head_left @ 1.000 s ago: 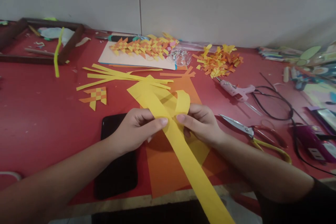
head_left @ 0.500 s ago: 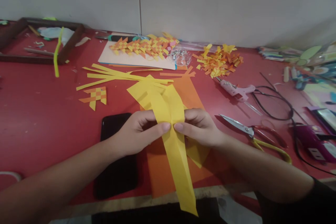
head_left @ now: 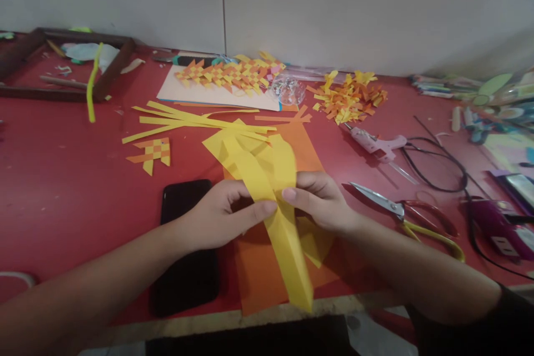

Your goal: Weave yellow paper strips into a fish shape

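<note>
A yellow paper strip (head_left: 289, 253), creased lengthwise, is pinched between both hands above the table. My left hand (head_left: 227, 214) grips its left side, thumb on top and fingers behind. On the right side my right hand (head_left: 319, 197) pinches it the same way. Beyond the thumbs the strip parts into two halves that curve apart. Beneath lie an orange paper sheet (head_left: 254, 283) and more yellow paper (head_left: 212, 147). Cut yellow strips (head_left: 167, 120) and a woven yellow-orange paper fish (head_left: 156, 150) rest to the far left of the hands.
A black phone (head_left: 187, 278) lies beside my left forearm. Scissors (head_left: 377, 197) and a pink glue gun (head_left: 373, 142) with its cord are on the right. Farther back are paper scraps (head_left: 346, 97), several woven fish (head_left: 229, 74) and a brown frame (head_left: 112, 67).
The strip's halves have spread farther apart beyond my thumbs. Its near end has risen, and my left thumb has slid slightly right and down. Both hands keep hold.
</note>
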